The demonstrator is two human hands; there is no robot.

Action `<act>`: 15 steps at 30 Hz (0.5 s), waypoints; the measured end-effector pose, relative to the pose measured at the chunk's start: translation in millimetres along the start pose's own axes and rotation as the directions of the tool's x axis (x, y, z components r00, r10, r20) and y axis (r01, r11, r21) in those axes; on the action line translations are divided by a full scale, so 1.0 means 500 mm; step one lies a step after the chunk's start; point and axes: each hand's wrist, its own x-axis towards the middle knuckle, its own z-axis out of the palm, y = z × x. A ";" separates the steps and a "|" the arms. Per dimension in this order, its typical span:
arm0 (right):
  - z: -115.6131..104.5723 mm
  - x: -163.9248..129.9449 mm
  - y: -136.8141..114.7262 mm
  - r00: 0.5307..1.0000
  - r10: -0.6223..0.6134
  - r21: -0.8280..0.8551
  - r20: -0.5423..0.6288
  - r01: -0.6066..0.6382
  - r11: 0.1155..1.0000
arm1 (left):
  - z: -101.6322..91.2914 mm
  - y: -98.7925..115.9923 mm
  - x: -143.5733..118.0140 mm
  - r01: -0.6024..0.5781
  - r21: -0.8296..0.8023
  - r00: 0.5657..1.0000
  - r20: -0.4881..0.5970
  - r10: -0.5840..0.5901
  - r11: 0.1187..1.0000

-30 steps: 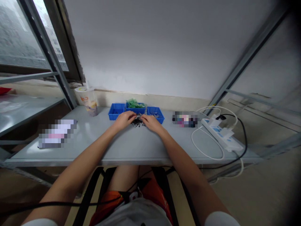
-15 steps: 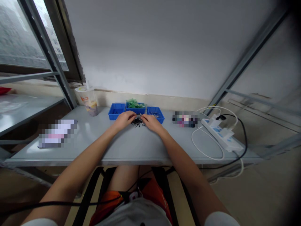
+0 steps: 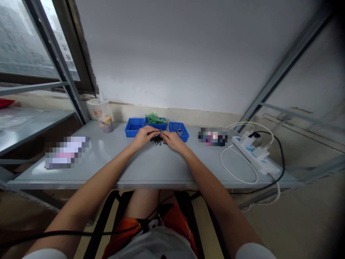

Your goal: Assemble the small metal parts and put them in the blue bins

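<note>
A small pile of dark and silver screws (image 3: pixel 156 140) lies on the grey table in front of three blue bins. My left hand (image 3: pixel 144 137) reaches over the pile from the left, its thumb and fingers drawn together at the tips. From the right, my right hand (image 3: pixel 172 139) meets it with bent, closed fingers. Both sets of fingertips are at the top of the pile, almost touching each other. Whatever they pinch is too small to make out. Silver screws lie in the right blue bin (image 3: pixel 184 137), just beyond my right hand.
The left blue bin (image 3: pixel 131 133) holds a few dark bits; the middle blue bin (image 3: pixel 154 125) holds green plastic packets (image 3: pixel 152 118). A drink cup (image 3: pixel 104 117) stands back left. A blurred phone-like item (image 3: pixel 67 153) lies left. Rightward are a power strip (image 3: pixel 254 154) and a white cable (image 3: pixel 237 176).
The fingertips of both hands have shifted slightly over the screw pile, and my left fingers look a little straighter. The bins and other items stay in place.
</note>
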 end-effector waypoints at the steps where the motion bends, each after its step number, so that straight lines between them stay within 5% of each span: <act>1: 0.000 0.000 0.000 1.000 -0.003 0.007 -0.004 0.003 1.000 | 0.001 -0.002 0.000 -0.001 -0.009 1.000 0.003 0.001 1.000; 9: 0.008 -0.001 -0.005 0.997 -0.040 0.012 0.064 0.039 0.999 | 0.013 0.003 -0.007 0.053 -0.041 0.995 0.086 -0.049 0.998; 15: 0.002 0.000 0.001 1.000 -0.016 0.007 -0.018 0.016 1.000 | 0.005 0.010 -0.006 0.162 -0.096 0.986 0.051 -0.158 0.982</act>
